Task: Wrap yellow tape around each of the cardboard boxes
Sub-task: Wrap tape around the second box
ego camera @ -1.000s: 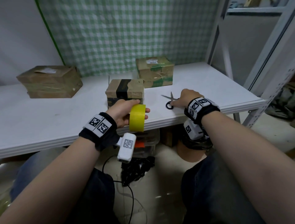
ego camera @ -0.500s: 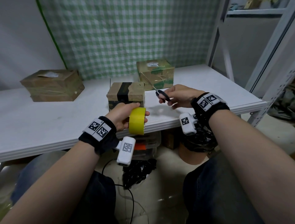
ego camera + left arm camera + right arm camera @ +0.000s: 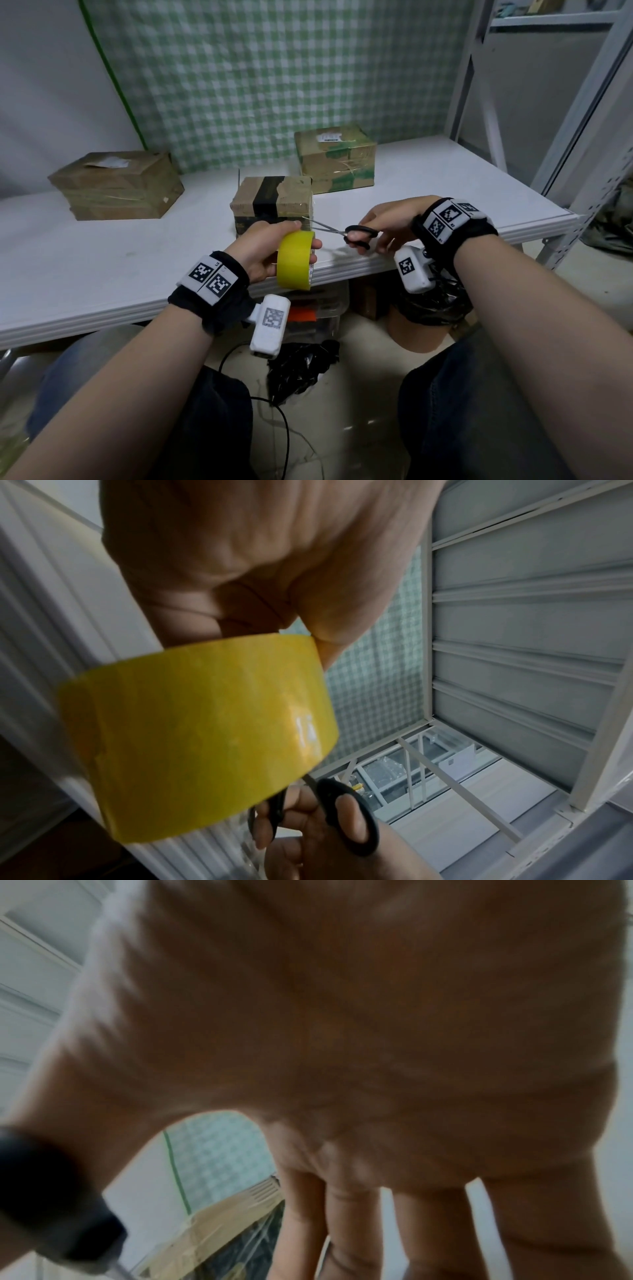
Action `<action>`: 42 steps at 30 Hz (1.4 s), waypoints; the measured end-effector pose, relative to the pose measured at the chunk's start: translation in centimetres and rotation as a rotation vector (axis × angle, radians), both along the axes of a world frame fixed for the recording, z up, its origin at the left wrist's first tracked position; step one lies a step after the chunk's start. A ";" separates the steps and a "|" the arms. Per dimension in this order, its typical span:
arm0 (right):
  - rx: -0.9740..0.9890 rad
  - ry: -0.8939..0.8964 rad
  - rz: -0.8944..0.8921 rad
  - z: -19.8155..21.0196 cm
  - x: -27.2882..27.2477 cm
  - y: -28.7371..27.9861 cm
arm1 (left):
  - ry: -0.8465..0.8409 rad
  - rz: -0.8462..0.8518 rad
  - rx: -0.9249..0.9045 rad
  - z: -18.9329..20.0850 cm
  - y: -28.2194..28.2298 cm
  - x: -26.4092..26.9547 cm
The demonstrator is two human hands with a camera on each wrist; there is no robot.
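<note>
My left hand (image 3: 270, 251) grips a roll of yellow tape (image 3: 295, 259) just in front of the table's near edge; the roll (image 3: 198, 737) fills the left wrist view. My right hand (image 3: 383, 224) holds black-handled scissors (image 3: 346, 232) by the loops, blades parted and pointing left at the roll's top. The scissor handles (image 3: 346, 815) show below the roll in the left wrist view. Three cardboard boxes stand on the white table (image 3: 102, 267): a small one with a black band (image 3: 274, 202) right behind the roll, a green-printed one (image 3: 337, 159) further back, a wider one (image 3: 116, 186) at the left.
A green checked cloth (image 3: 291, 78) hangs behind the table. A grey metal shelving frame (image 3: 565, 113) rises at the right. Under the table lie a clear bin (image 3: 315, 311), black bags (image 3: 301, 370) and a cable (image 3: 281, 421). My knees sit below the table edge.
My right hand picked the scissors up off the table and brought them left to the tape roll, blades now parted at its top. The left hand kept the roll nearly still.
</note>
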State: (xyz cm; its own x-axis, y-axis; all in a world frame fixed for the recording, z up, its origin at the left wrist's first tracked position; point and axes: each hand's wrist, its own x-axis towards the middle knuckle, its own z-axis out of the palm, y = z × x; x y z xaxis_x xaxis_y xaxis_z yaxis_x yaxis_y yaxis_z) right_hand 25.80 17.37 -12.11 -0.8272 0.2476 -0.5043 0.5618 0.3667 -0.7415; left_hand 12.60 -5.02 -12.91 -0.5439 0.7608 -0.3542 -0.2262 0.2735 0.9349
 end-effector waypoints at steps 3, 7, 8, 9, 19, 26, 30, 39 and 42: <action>-0.022 0.022 0.026 0.3 -0.9 -0.7 | -0.002 0.000 0.004 0.0 0.0 0.0; 0.023 0.029 0.059 0.3 -2.2 -0.9 | 0.004 -0.010 0.008 0.0 0.0 0.1; 0.026 0.032 0.062 0.2 -2.5 -1.0 | 0.007 -0.010 0.007 0.0 0.0 0.1; 0.024 0.035 0.065 0.2 -2.6 -1.0 | 0.007 -0.008 0.008 0.0 0.0 0.1; 0.198 0.190 -0.007 0.2 -2.9 -0.5 | -0.016 0.009 -0.005 0.4 -0.3 0.2; 0.345 0.033 0.111 -0.3 -3.2 -0.4 | -0.030 -0.009 -0.051 0.7 -0.6 0.3; 0.329 0.011 0.148 -0.6 -3.3 -0.3 | -0.027 -0.025 -0.087 0.7 -0.7 0.2; 0.361 0.001 0.157 -0.4 -3.4 -0.6 | -0.056 -0.083 -0.163 1.2 -1.3 0.0; 0.441 -0.039 0.135 -0.2 -3.0 -0.4 | -0.046 -0.104 -0.179 1.1 -1.6 0.1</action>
